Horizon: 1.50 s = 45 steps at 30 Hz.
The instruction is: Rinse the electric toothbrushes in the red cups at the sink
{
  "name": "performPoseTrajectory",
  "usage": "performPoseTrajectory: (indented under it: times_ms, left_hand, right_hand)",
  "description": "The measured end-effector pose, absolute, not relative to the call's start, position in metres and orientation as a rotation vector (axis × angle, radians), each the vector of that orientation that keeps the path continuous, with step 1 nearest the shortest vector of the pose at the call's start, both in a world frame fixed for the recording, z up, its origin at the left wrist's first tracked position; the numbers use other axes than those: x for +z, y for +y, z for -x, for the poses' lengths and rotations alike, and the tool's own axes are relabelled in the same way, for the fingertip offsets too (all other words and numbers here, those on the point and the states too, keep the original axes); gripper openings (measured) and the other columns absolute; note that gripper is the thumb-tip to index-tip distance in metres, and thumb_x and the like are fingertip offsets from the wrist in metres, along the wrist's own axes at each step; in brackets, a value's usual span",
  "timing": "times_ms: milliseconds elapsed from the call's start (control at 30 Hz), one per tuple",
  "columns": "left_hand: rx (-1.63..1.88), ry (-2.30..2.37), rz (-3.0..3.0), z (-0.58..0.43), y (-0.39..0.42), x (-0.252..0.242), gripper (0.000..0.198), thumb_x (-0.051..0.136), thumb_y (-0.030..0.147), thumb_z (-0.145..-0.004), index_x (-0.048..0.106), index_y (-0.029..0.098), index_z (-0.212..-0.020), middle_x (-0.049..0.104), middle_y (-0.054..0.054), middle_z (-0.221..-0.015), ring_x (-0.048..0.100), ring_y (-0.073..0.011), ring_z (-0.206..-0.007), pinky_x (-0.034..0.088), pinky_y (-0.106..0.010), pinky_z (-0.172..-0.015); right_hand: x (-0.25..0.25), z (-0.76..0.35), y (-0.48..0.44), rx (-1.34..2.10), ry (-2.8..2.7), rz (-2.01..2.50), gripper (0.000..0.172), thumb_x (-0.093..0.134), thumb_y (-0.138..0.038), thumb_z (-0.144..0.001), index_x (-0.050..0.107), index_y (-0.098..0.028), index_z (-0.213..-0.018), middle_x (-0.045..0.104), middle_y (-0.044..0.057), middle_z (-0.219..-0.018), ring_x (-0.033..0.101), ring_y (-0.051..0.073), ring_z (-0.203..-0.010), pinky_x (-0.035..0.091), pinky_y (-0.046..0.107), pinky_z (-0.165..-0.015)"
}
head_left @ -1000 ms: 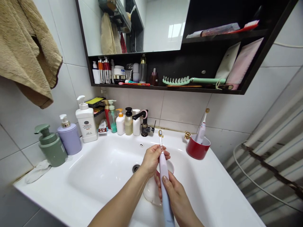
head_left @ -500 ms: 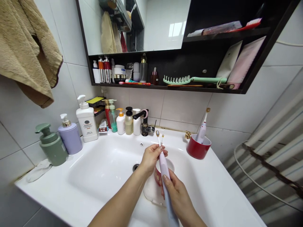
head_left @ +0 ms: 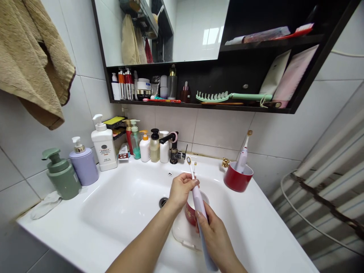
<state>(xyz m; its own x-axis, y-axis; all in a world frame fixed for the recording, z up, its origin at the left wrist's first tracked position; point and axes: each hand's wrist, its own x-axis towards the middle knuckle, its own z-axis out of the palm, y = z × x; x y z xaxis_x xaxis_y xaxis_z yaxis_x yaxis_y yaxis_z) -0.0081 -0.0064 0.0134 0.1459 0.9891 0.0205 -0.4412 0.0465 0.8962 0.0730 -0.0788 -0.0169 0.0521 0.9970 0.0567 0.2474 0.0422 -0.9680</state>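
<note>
Between both hands is a pale lilac electric toothbrush (head_left: 199,203), tilted with its bristled head up and away from me. My left hand (head_left: 182,189) is closed on the upper end, its thumb where the brush neck meets the handle. Lower down, my right hand (head_left: 213,229) wraps round the handle, thumb along its side. A red cup (head_left: 190,215) with a white inside sits beneath the toothbrush, on a pale tray (head_left: 184,237) in the basin; the hands and handle partly hide it.
The white sink (head_left: 119,204) has a black faucet (head_left: 173,148) at its back. Pump bottles (head_left: 104,148) line the left and rear rim. On the right rim, a red cup (head_left: 238,181) holds another toothbrush (head_left: 243,157). Above hangs a dark cabinet (head_left: 241,72) with a mirror.
My left thumb has shifted slightly on the neck end of the toothbrush, and the brush head points a little more to the left. Both hands keep their grip.
</note>
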Motion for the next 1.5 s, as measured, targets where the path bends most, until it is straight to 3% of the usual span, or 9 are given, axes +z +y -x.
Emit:
performPoseTrajectory:
  times_ms: [400, 633, 900, 1033, 1133, 1500]
  left_hand:
    - [1.223, 0.683, -0.868, 0.012, -0.006, 0.015, 0.021, 0.061, 0.023, -0.049, 0.049, 0.012, -0.062, 0.057, -0.002, -0.053, 0.053, -0.0104, -0.052, 0.039, -0.027, -0.062]
    - [1.229, 0.639, -0.818, 0.013, -0.005, 0.014, 0.019, 0.06, 0.02, -0.049, 0.046, 0.013, -0.059, 0.054, 0.001, -0.049, 0.051, -0.0088, -0.05, 0.038, -0.024, -0.059]
    - [1.238, 0.598, -0.717, 0.013, -0.006, 0.018, 0.019, 0.059, 0.013, -0.048, 0.042, 0.013, -0.057, 0.052, 0.002, -0.047, 0.049, -0.0071, -0.047, 0.037, -0.021, -0.055]
    - [1.286, 0.609, -0.69, 0.011, -0.006, 0.016, 0.017, 0.059, 0.013, -0.049, 0.043, 0.013, -0.057, 0.051, 0.002, -0.048, 0.049, -0.0066, -0.047, 0.037, -0.021, -0.056]
    - [1.292, 0.604, -0.665, 0.011, -0.005, 0.014, 0.015, 0.058, 0.014, -0.051, 0.044, 0.012, -0.056, 0.051, 0.002, -0.048, 0.048, -0.0059, -0.046, 0.038, -0.02, -0.055]
    - [1.335, 0.636, -0.603, 0.008, -0.006, 0.015, 0.017, 0.059, 0.015, -0.05, 0.044, 0.013, -0.055, 0.051, 0.002, -0.049, 0.05, -0.0068, -0.048, 0.04, -0.021, -0.055]
  right_hand:
    - [-0.006, -0.067, -0.084, 1.268, -1.218, 1.252, 0.034, 0.038, -0.04, -0.068, 0.041, -0.017, -0.093, 0.04, -0.005, -0.048, 0.037, 0.008, -0.04, 0.029, 0.019, -0.039]
    - [-0.001, -0.065, -0.087, 1.392, -1.176, 1.161, 0.027, 0.037, -0.042, -0.067, 0.044, -0.016, -0.073, 0.039, -0.005, -0.046, 0.036, 0.006, -0.038, 0.028, 0.018, -0.038]
    - [-0.009, -0.072, -0.081, 1.373, -1.272, 1.171, 0.026, 0.035, -0.039, -0.07, 0.041, -0.017, -0.084, 0.04, -0.005, -0.054, 0.036, 0.006, -0.042, 0.029, 0.019, -0.04]
    - [-0.008, -0.072, -0.082, 1.332, -1.275, 1.184, 0.021, 0.037, -0.038, -0.07, 0.04, -0.018, -0.075, 0.038, -0.006, -0.052, 0.037, 0.006, -0.042, 0.029, 0.019, -0.041]
    - [-0.002, -0.07, -0.085, 1.529, -1.161, 1.099, 0.023, 0.034, -0.04, -0.07, 0.039, -0.018, -0.068, 0.039, -0.005, -0.055, 0.036, 0.005, -0.04, 0.029, 0.019, -0.039]
    - [-0.007, -0.071, -0.083, 1.439, -1.269, 1.183, 0.027, 0.031, -0.039, -0.072, 0.038, -0.019, -0.088, 0.039, -0.004, -0.058, 0.038, 0.006, -0.043, 0.031, 0.02, -0.04]
